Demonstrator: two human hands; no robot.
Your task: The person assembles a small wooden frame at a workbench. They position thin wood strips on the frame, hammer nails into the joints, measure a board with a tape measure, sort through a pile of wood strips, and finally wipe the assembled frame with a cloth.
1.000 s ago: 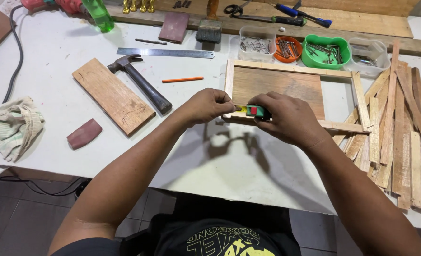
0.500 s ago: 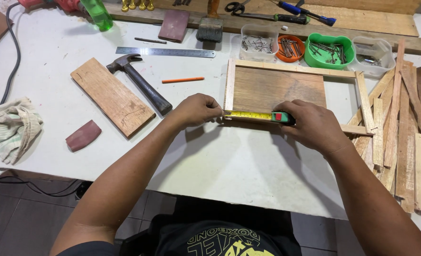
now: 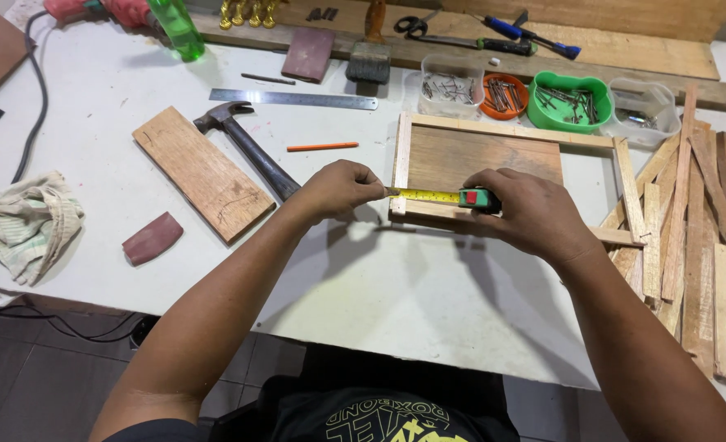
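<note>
1. Fingers (image 3: pixel 369 190) of the left hand (image 3: pixel 338 190) are pinched shut on the free end of the yellow tape (image 3: pixel 426 196), holding it at the left rail of the frame (image 3: pixel 402 155).
2. Left of that hand, on the white tabletop (image 3: pixel 363 295), lie a rag (image 3: pixel 21 223), a dark red block (image 3: pixel 152 238), a board (image 3: pixel 202 172), a hammer (image 3: pixel 248 147) and an orange pencil (image 3: pixel 322 147); a steel ruler (image 3: pixel 293 99) lies behind them.
3. Tape runs flat along the frame's near rail, from the left hand to the green case (image 3: pixel 479 197).
4. Right hand (image 3: pixel 535 214) lies over the near rail with its fingers curled closed around the case.
5. Behind the frame stand small tubs of nails (image 3: pixel 450 86).
6. Far right, a loose pile of wooden strips (image 3: pixel 698 237) lies just beside the frame.
</note>
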